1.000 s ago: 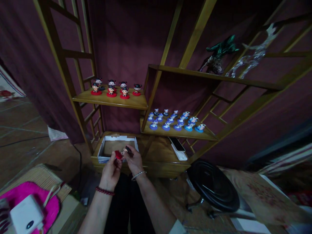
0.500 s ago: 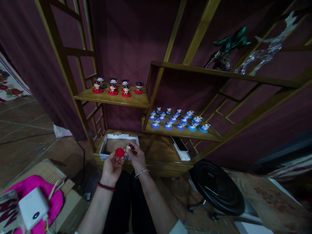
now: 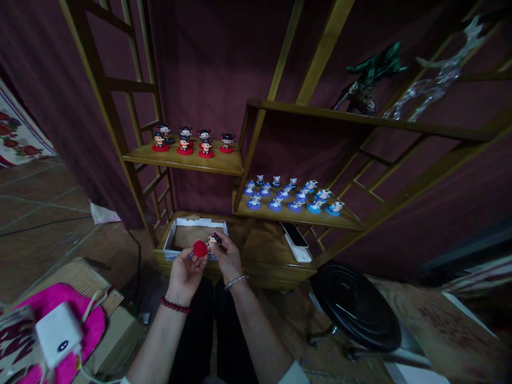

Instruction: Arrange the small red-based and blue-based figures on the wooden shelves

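Note:
My left hand (image 3: 187, 271) is closed round a round red base (image 3: 200, 248), its flat face turned toward me. Between the fingers of my right hand (image 3: 228, 257) is a small black-haired figurine (image 3: 214, 239), held tilted close beside the base. Whether the two pieces touch I cannot tell. Both hands are over the near edge of a shallow white cardboard box (image 3: 171, 240). Similar figurines on red bases (image 3: 184, 145) stand in rows on the upper left shelf (image 3: 184, 162).
Several purple and blue figurines (image 3: 276, 202) stand on the middle shelf. A phone (image 3: 295, 235) lies on a white object at the lower shelf's right. A black round stool (image 3: 356, 304) stands right; a white device (image 3: 59, 335) rests on pink cloth at left.
Both hands have shifted slightly right with the base and the figurine. The red disc shows a little larger and rounder, and the camera view has moved slightly.

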`<state>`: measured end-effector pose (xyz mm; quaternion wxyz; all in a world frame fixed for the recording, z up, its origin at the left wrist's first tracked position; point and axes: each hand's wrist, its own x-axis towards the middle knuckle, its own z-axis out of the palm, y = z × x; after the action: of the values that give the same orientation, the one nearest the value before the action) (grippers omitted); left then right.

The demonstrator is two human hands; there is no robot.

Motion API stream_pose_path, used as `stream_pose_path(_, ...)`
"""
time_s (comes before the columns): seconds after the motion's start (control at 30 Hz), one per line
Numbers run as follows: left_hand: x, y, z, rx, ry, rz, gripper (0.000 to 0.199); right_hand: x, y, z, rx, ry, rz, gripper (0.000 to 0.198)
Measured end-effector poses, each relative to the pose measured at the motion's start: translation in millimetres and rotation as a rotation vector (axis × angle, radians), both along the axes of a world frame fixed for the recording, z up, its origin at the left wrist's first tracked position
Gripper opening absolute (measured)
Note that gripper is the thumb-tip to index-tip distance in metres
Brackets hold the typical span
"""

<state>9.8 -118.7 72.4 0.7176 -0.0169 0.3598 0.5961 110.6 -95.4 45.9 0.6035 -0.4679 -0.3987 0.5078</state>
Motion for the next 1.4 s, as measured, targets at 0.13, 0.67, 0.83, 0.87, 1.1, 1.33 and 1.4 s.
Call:
stream_pose_path(0.13, 3.5, -3.3, 3.2, 0.015, 0.008, 0.001, 0.020, 4.1, -3.5, 3.4, -0.011, 0.015, 0.030, 0.039)
stream_pose_path(0.67, 7.3, -15.9, 12.3, 0.171, 0.015, 0.000, 0.024, 12.4, -16.5, 26.5, 0.139, -0.187, 0.091, 0.031)
stream_pose_path(0.83, 7.6, -18.5, 15.4, 0.183, 0.028, 0.006, 0.023, 13.2, -17.1, 29.0, 0.154, -0.226, 0.095, 0.030)
stream_pose_path(0.87, 7.5, -18.6, 15.5, 0.184, 0.027, 0.006, 0.023, 13.3, -16.9, 28.8, 0.158, -0.232, 0.096, 0.029)
stream_pose_path(1.1, 8.7, -18.1, 14.4, 0.194, 0.034, -0.010, 0.022, 15.4, -15.2, 25.9, 0.153, -0.243, 0.102, 0.029)
stream_pose_path(1.33, 10.2, -19.4, 13.1, 0.188, 0.040, -0.014, 0.022, 18.0, -15.7, 27.7, 0.138, -0.264, 0.123, 0.030)
stream_pose_path(1.4, 10.2, -19.4, 13.0, 0.192, 0.043, -0.015, 0.023, 18.2, -16.1, 29.4, 0.150, -0.276, 0.123, 0.030)
